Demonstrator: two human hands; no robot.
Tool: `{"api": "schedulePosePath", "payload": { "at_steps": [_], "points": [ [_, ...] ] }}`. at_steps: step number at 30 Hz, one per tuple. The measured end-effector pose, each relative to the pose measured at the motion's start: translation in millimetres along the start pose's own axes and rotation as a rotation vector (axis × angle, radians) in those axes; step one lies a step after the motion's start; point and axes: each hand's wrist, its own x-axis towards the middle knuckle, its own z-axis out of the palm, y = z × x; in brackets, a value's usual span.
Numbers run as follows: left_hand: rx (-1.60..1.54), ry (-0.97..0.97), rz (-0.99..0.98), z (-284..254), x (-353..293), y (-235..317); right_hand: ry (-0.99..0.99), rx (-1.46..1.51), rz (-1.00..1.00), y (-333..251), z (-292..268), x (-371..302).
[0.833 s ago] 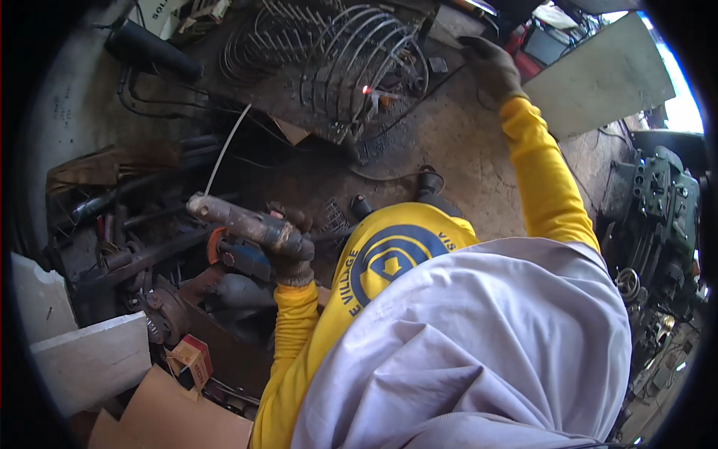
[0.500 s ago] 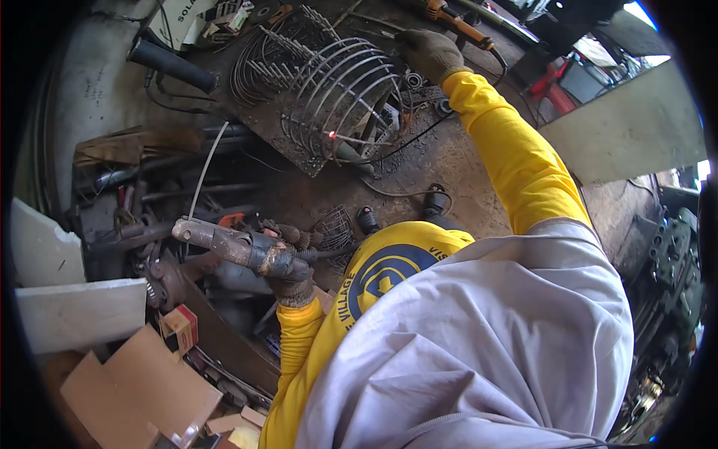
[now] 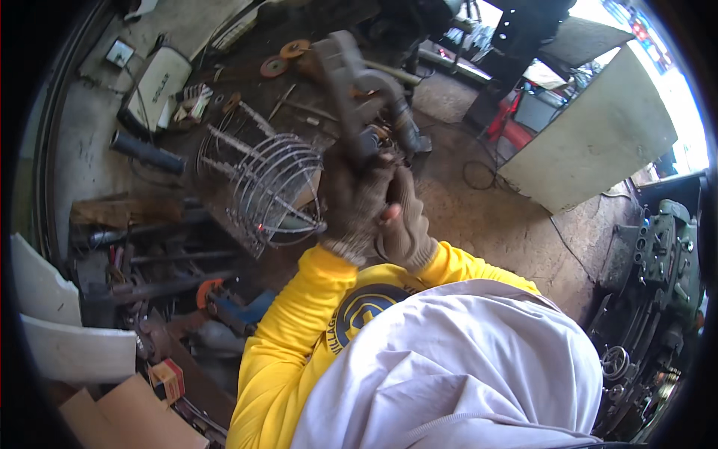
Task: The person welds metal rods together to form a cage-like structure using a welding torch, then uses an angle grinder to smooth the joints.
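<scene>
My hands, in brown knit gloves, are close together in front of my chest. Closed and blurred, my left hand [image 3: 348,202] is at the base of a grey curved piece [image 3: 344,82] whose kind is smeared by motion. My right hand [image 3: 410,217] is beside it with fingers bent, a bare fingertip showing; what it grips is hidden. To their left, a round cage of steel rods and rings [image 3: 277,176] lies on a dark metal plate, a small red glow on its lower edge. The welding electrode holder cannot be made out.
Abrasive discs [image 3: 274,66] lie at the back of the bench. A dark tube [image 3: 147,152] juts out left. A pale panel [image 3: 591,135] leans at right, beyond a cable on the floor. A green machine [image 3: 662,254] stands far right; cardboard [image 3: 142,415] lies lower left.
My right hand has come back from the bench and my left has risen to meet it. The electrode holder and rod have left sight. The view has shifted, moving the cage leftward.
</scene>
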Motion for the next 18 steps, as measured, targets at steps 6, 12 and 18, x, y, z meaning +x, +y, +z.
{"api": "schedulePosePath", "payload": {
  "at_steps": [6, 12, 18],
  "points": [
    [-0.265, -0.13, 0.006, 78, 38, 9, 0.41, -0.064, 0.288, 11, -63, 63],
    [-0.298, -0.17, -0.01, 73, 31, 8, 0.574, -0.076, 0.189, 59, -135, 111],
    [-0.329, -0.21, -0.313, 8, -37, -22, 0.649, -0.717, 0.112, 108, -178, 283]
  ]
}}
